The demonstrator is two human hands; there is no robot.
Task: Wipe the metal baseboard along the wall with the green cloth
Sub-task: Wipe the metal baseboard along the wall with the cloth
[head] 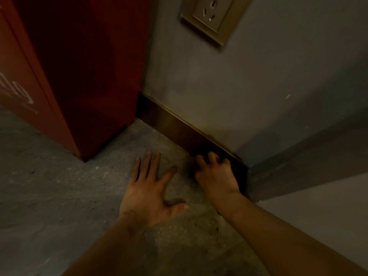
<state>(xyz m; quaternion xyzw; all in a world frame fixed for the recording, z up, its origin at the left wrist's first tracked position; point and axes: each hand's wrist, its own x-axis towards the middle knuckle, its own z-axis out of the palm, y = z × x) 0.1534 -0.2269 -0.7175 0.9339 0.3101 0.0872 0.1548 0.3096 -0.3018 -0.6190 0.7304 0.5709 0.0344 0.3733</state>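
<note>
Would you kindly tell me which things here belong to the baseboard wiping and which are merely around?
Job: metal baseboard; right hand, curled against it, cloth not visible; left hand, flat on the floor.
Around: red cabinet; wall socket.

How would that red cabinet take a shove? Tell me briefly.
Probably it scrapes rather than rolls: the red cabinet sits flat on the rough floor, no wheels showing. Its smooth, straight sides suggest stiff panels, likely metal. It rises past the frame, so a high push might tip it.

Left hand [148,193] flat on floor [49,196]; right hand [216,176] curled against baseboard [175,126].
</note>
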